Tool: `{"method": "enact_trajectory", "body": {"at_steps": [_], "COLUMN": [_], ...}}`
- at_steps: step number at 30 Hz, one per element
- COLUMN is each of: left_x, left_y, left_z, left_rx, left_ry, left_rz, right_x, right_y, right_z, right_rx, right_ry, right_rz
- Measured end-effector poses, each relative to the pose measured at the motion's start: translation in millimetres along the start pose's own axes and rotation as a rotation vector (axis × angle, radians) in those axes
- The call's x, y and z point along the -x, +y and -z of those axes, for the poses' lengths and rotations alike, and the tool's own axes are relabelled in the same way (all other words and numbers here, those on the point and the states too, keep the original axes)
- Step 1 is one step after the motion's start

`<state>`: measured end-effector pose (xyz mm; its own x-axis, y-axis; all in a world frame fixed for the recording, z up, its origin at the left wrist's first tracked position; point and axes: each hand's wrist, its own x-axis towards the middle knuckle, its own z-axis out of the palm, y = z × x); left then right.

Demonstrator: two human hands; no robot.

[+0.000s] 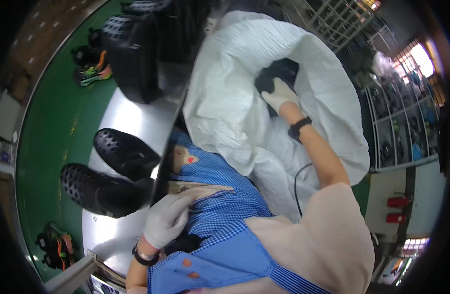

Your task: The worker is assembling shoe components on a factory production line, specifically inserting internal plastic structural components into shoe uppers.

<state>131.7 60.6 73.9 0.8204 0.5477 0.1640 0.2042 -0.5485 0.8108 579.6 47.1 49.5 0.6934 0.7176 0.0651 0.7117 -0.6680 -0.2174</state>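
Observation:
My right hand (280, 95), in a white glove, reaches deep into a large white woven sack (235, 73). Its fingers grip a dark, flat-looking black piece (285, 71) inside; the exact kind does not show. My left hand (167, 220), gloved too, is low by the metal table's edge, close to my blue checked apron (220, 181). Its fingers are curled together, and whatever may be in them is hidden. A black bundle (186, 243) shows just below that hand. Nearest it on the table lie two black shoes with perforated toes, one farther (124, 153) and one nearer (105, 191).
More black footwear (132, 59) stands on the far part of the shiny metal table (110, 230). Colourful shoes (92, 66) are beyond the table over the green floor (43, 147). A wire rack (401, 122) stands at right, and a thin black cable (296, 188) hangs by the sack.

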Motion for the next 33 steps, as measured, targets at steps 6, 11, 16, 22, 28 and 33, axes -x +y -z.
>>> {"method": "enact_trajectory", "body": {"at_steps": [6,11,16,22,28,33], "left_x": [-48,-59,-72,-93,-96,-100], "left_y": [29,37,32,-18,-12,-14], "left_z": [1,-8,-17,-65,-52,-48], "left_rx": [-0.05,0.089,0.388,1.188,1.668,1.705], "left_ry": [-0.099,-0.092,-0.14,-0.138,-0.09,-0.011], "left_rz": [-0.287,-0.278,-0.074,0.175,0.508,0.516], "right_x": [8,10,34,127,132,14], "right_y": [-5,-15,-18,-85,-101,0], "right_z": [9,44,84,90,97,142], "right_rx": [0.137,-0.048,-0.605,-1.398,-0.368,0.369], "right_ry": [-0.031,0.135,0.09,-0.655,-0.652,0.64], "right_rz": [-0.15,-0.193,-0.15,0.042,0.169,0.291]}}
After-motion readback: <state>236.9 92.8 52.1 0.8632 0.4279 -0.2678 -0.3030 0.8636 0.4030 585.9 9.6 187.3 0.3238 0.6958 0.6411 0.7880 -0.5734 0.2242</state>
